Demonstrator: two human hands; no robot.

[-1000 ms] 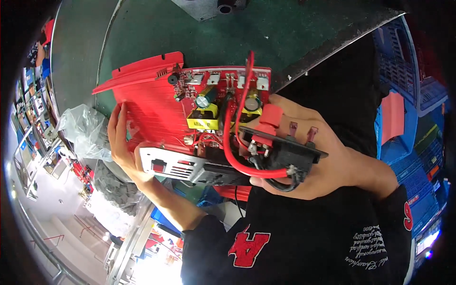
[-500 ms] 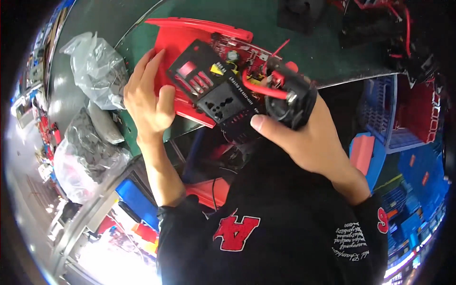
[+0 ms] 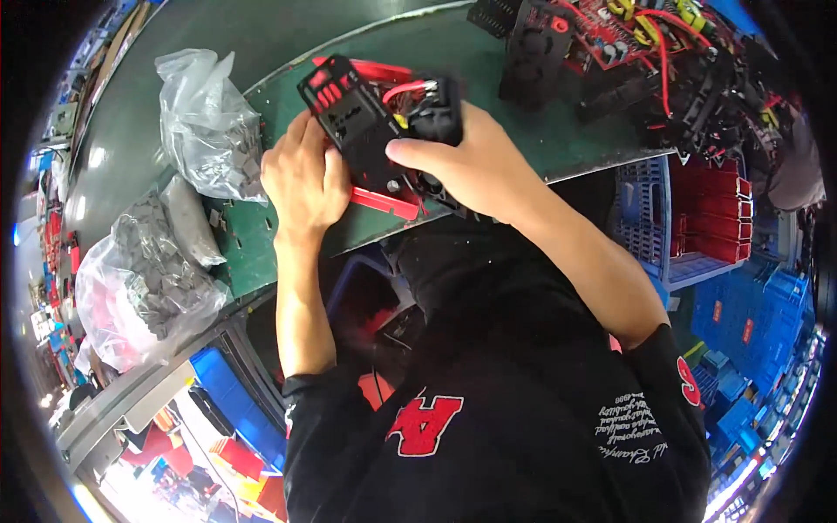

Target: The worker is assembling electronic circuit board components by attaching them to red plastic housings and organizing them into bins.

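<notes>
A black panel [image 3: 356,131] with slots and a socket face lies tilted over a red metal shell [image 3: 384,202] at the bench edge. My right hand [image 3: 484,166] grips the assembly from the right, thumb on the panel's edge, beside a black fan-like end piece [image 3: 438,109] with a red wire [image 3: 405,90]. Its other fingers are hidden behind that piece. My left hand [image 3: 307,179] is closed round the shell's left side, fingers bent and thumb against the panel's lower left edge. The shell's middle is covered by the panel.
Clear plastic bags of small grey parts [image 3: 214,131] [image 3: 153,270] lie on the bench's left. Black panels, circuit boards and red wires [image 3: 610,44] pile up at the far right. A blue crate [image 3: 645,218] holding red shells [image 3: 715,205] stands right of the bench.
The panel and fan-like piece have moved left and turned more upright over the shell, covering the circuit board seen before. My left hand has closed in from fingers spread; my right keeps its grip.
</notes>
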